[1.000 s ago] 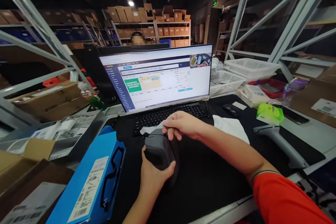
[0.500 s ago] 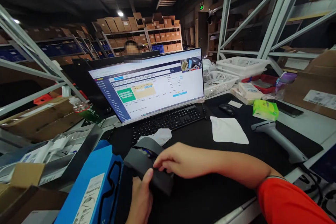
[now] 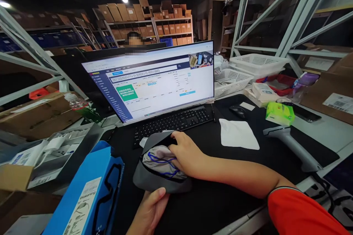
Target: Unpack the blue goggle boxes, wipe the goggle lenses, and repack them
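Observation:
A dark grey case [image 3: 146,180] gapes open above the black desk mat. Inside it lies a light grey drawstring pouch [image 3: 160,154] with blue cords. My left hand [image 3: 154,205] grips the case's near side from below, its thumb on the lower edge and the other fingers mostly hidden. At the right of the opening, my right hand [image 3: 189,154] has its fingers curled over the case's rim beside the pouch; some fingertips are out of sight. Left of the case stands a blue box [image 3: 74,183] with a white label showing glasses.
Behind the case are a keyboard [image 3: 176,123] and a monitor [image 3: 154,84]. To the right lie a white cloth [image 3: 238,134], a mouse [image 3: 237,111], a barcode scanner [image 3: 293,147] and a green packet [image 3: 280,114]. An open box of white parts [image 3: 63,154] is at left. Someone sits beyond the monitor.
The case has been tilted and spread open, exposing the grey pouch inside. My right hand has moved up to the rim, while my left has shifted slightly lower on the case.

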Motion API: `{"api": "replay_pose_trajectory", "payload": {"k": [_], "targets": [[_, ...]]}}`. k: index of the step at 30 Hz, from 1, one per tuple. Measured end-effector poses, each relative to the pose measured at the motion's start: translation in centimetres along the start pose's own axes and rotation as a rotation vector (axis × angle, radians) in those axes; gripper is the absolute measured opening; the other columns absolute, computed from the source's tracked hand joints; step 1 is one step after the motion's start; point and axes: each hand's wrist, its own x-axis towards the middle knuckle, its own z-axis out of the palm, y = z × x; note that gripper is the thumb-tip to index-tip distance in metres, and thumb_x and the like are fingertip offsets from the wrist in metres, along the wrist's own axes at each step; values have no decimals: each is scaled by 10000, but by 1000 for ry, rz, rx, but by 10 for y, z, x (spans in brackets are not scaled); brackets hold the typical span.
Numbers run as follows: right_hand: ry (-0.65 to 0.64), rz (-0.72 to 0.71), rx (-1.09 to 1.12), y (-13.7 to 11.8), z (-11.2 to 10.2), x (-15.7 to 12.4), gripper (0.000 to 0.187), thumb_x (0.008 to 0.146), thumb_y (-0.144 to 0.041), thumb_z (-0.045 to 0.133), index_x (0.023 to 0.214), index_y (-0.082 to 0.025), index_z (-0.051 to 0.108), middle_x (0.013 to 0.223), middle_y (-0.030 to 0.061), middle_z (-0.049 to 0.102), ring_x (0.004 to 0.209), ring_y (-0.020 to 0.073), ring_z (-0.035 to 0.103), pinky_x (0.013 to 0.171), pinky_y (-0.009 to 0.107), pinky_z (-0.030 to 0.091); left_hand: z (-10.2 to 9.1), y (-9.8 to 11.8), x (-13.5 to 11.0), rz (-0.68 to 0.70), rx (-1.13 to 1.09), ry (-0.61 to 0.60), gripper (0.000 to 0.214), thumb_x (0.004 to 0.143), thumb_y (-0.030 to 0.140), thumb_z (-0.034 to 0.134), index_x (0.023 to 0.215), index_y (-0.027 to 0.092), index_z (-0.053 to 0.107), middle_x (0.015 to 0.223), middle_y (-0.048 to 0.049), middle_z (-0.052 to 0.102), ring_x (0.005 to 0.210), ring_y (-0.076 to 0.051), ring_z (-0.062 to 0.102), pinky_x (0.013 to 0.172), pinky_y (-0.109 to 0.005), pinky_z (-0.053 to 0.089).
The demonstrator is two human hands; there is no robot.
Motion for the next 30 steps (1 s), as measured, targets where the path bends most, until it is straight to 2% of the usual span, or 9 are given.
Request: {"api": "replay_pose_trajectory", "payload": {"k": [4,7,10,14,18,21,23,27,30], "targets": [[-12,6,201,9,5,4,236,913,-82,493,1007,-128,704,1174,137,650,1101,255,597,989,377,478,10,4,8,-38,-102,104,776,563,125,720,1328,222,635,1238,-104,733,1303,-371,592,1172,-577,421],[78,165,478,19,0,11,227,928,-116,480,1001,-167,689,974,51,701,932,199,632,870,313,487,13,10,13,-93,-182,174,691,671,81,602,1356,172,615,1185,-127,749,1212,-326,663,1151,-556,451],[221,331,939,26,-9,20,142,929,-269,582,1017,-187,657,960,18,709,912,181,642,828,286,493,12,13,14,-115,-234,174,672,726,33,510,1380,164,600,1165,-119,756,1164,-285,693,1137,-512,479],[252,500,1452,34,-27,26,416,716,-449,839,977,-201,630,873,-2,718,809,173,658,773,292,529,13,13,11,-138,-243,181,637,778,-29,469,1367,170,610,1167,-113,756,1154,-263,701,1113,-484,510],[316,533,1405,43,-54,25,475,616,-428,906,949,-194,659,829,-11,719,780,165,659,747,284,533,12,7,10,-157,-167,184,476,828,-57,532,1239,137,672,1124,-119,761,1166,-277,695,1078,-483,544],[393,494,1301,52,-73,23,447,619,-404,898,942,-206,660,798,-30,702,755,156,641,734,277,525,8,0,10,-195,-39,232,152,853,-27,630,870,91,724,963,-125,773,1122,-265,714,1023,-382,589],[418,471,1259,57,-80,22,448,613,-408,897,934,-209,657,793,-35,697,738,150,627,725,272,518,7,-2,9,-237,10,242,214,863,13,666,658,76,665,910,-174,766,1093,-268,725,970,-301,605],[471,397,1101,61,-76,23,425,701,-467,829,983,-191,673,927,12,737,853,180,655,801,290,514,7,7,1,-348,168,120,147,914,161,675,935,27,733,1061,-238,752,1065,-283,734,887,-294,630],[470,319,909,52,-65,23,320,824,-418,715,1037,-181,684,1024,41,748,969,206,671,888,316,504,4,19,-9,-320,497,-112,411,843,418,774,1033,57,725,937,-178,766,764,-222,753,650,-251,623]]}}
